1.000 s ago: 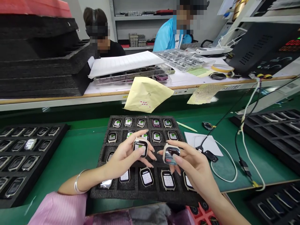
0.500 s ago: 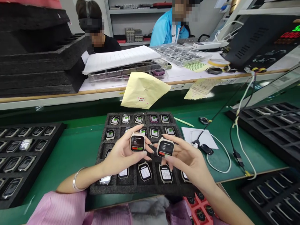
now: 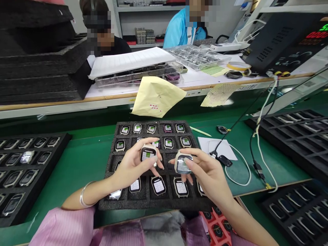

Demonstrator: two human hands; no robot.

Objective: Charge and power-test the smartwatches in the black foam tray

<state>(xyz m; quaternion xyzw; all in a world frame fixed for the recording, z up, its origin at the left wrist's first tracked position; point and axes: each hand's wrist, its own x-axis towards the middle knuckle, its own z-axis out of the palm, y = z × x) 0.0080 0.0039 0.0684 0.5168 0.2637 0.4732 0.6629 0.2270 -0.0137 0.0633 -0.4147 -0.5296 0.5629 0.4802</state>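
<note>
Center of frame: the left hand and right hand each grip a smartwatch over a black foam tray; a slipping thumb could drop one.

- On the bench: a middle tray, with 5 watches in its farthest row.
- Above this tray: the left hand with the left watch; to its right, the right hand with the right watch.
- Left of it: a side tray.
- Right of it: a pen near the far corner, then a sheet.
- Farther right: 2 more trays, a far tray behind a near tray.
- Behind: a raised shelf, 2 notes hanging at its edge.
- On this shelf, left to right: a tray stack, papers on boxes, a parts case, a tape roll, an instrument.
- Behind the shelf: 2 people, before a rack.
</note>
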